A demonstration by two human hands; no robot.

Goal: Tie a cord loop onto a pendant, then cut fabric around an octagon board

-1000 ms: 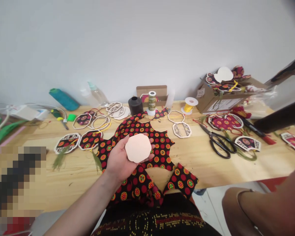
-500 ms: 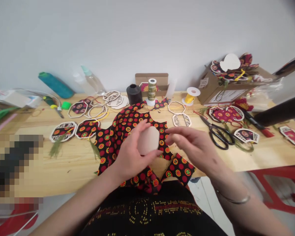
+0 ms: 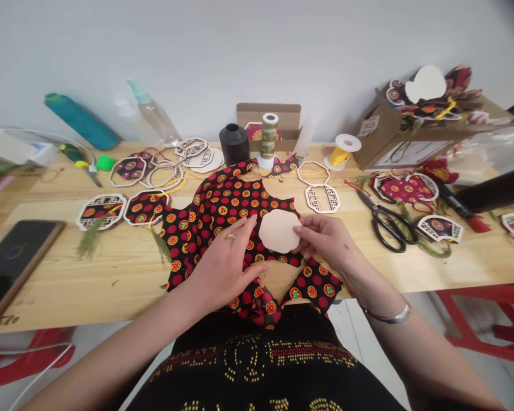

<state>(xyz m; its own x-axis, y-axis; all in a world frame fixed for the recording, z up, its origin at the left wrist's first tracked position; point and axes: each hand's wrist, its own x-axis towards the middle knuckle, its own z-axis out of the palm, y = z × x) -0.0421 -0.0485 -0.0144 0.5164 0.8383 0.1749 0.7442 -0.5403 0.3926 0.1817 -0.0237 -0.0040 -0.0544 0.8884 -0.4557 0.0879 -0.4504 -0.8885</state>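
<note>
A pale, scallop-cornered blank plate (image 3: 279, 231) is pinched at its right edge between the thumb and fingers of my right hand (image 3: 323, 237). Under it spreads a piece of black cloth (image 3: 233, 211) printed with red and orange round flowers, its edges cut into irregular curves. My left hand (image 3: 227, 262) rests on or just over the cloth, left of the plate, fingers stretched out and thumb apart. A cut strip of the same cloth (image 3: 312, 285) hangs toward the table's front edge.
Black-handled scissors (image 3: 388, 225) lie to the right. Behind the cloth stand a black thread cone (image 3: 234, 145), a patterned ribbon roll (image 3: 269, 140) and a yellow cord spool (image 3: 341, 153). Ornament frames (image 3: 145, 208) lie at left, near a phone (image 3: 17, 262). A cardboard box (image 3: 411, 142) stands back right.
The plate has passed from my left hand to my right and moved rightward, its face now turned up. My left hand has let go of it. The view has shifted slightly.
</note>
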